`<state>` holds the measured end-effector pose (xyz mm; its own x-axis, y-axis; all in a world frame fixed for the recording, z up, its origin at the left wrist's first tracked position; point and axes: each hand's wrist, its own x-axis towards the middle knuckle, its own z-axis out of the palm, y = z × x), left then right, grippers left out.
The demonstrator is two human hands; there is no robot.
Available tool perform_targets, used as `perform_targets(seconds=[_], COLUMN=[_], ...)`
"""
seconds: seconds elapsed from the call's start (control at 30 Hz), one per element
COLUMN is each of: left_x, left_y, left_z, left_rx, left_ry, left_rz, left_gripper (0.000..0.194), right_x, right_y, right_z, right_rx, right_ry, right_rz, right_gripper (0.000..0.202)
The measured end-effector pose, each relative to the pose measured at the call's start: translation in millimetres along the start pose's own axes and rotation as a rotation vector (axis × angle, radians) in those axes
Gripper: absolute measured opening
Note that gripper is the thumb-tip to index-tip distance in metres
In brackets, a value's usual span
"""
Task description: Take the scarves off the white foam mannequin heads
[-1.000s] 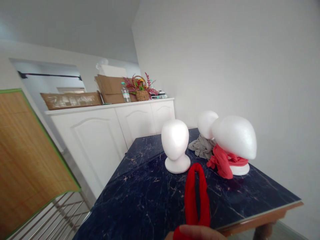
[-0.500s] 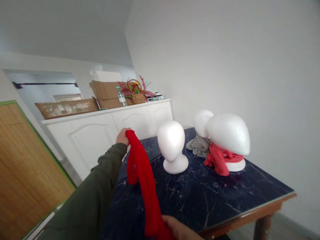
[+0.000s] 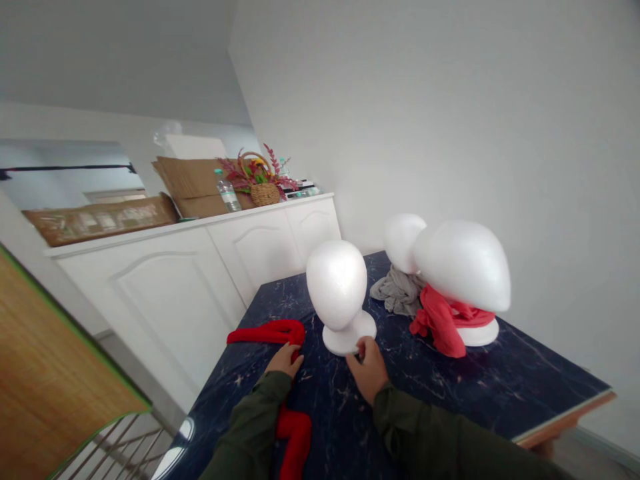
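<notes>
A white foam mannequin head stands upright on its round base on the dark marbled table. My right hand is at the near rim of that base, thumb and fingers apart; whether it touches the rim is unclear. A red scarf lies on the table left of the head, bent round and running down toward me. My left hand rests over part of the scarf, its thumb and fingers apart. My left forearm hides some of the cloth.
To the right, another foam head has a coral scarf round its neck. Behind it stands a third foam head, a grey cloth at its base. White cabinets carry cardboard boxes, a bottle and a flower basket.
The red scarf was stretched in the air between both hands; now it lies on the table. My left hand has come down nearer, and my right hand has moved up to the head's base.
</notes>
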<state>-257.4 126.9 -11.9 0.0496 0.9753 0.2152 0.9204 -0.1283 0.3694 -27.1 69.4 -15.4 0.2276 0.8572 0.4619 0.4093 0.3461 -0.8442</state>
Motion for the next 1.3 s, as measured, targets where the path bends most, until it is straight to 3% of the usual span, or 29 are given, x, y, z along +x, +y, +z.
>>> perform_targets(seconds=[0.07, 0.17, 0.23, 0.33, 0.47, 0.57, 0.67, 0.77, 0.9, 1.0, 1.07, 1.17, 1.23, 1.3], left_x=[-2.6, -2.8, -0.5, 3.4, 7.0, 21.2, 51.2, 83.1, 106.5, 109.5, 106.7, 96.0, 85.4, 74.2], left_y=[3.2, 11.9, 12.2, -5.7, -49.6, -72.0, -75.4, -66.7, -55.5, -51.6, -46.4, -23.5, 4.5, 37.9], left_z=[3.4, 9.2, 6.8, -14.7, -46.4, -43.6, -28.5, -18.2, -11.9, -10.4, -13.6, -24.1, -28.9, -27.4], left_rx=[-0.044, -0.148, -0.275, -0.34, -0.138, 0.138, 0.301, 0.268, 0.201, 0.203, 0.22, 0.164, 0.041, -0.121], left_ry=[-0.043, -0.087, -0.007, 0.201, 0.355, 0.346, 0.2, 0.079, 0.03, 0.09, 0.152, 0.245, 0.197, -0.003], left_rz=[0.074, 0.165, 0.008, -0.414, -0.709, -0.818, -0.596, -0.296, -0.027, 0.084, 0.087, 0.109, 0.233, 0.391], left_gripper=[0.024, 0.021, 0.025, 0.039, 0.059, 0.075, 0.073, 0.059, 0.049, 0.048, 0.048, 0.049, 0.053, 0.062], right_x=[13.6, 31.6, 41.6, 51.3, 52.7, 50.7, 50.0, 50.2, 50.7, 51.4, 52.0, 52.5, 52.7, 52.7], right_y=[10.6, 23.9, 29.7, 33.4, 34.1, 35.0, 35.1, 33.8, 32.2, 30.5, 29.0, 27.5, 27.3, 27.7], right_z=[2.6, 5.3, 5.9, 6.2, 8.4, 11.6, 14.6, 16.4, 16.7, 15.0, 13.6, 11.9, 11.4, 11.5], right_rx=[-0.021, -0.11, -0.16, -0.207, -0.233, -0.241, -0.26, -0.28, -0.277, -0.265, -0.261, -0.246, -0.229, -0.214], right_ry=[0.106, 0.074, 0.007, -0.069, -0.075, -0.049, -0.05, -0.062, -0.093, -0.108, -0.107, -0.093, -0.087, -0.078], right_rz=[0.004, -0.059, -0.095, -0.127, -0.103, -0.073, -0.064, -0.03, 0.01, 0.021, 0.017, 0.015, 0.003, -0.013], right_gripper=[0.042, 0.073, 0.083, 0.085, 0.087, 0.088, 0.09, 0.093, 0.098, 0.098, 0.097, 0.096, 0.094, 0.092])
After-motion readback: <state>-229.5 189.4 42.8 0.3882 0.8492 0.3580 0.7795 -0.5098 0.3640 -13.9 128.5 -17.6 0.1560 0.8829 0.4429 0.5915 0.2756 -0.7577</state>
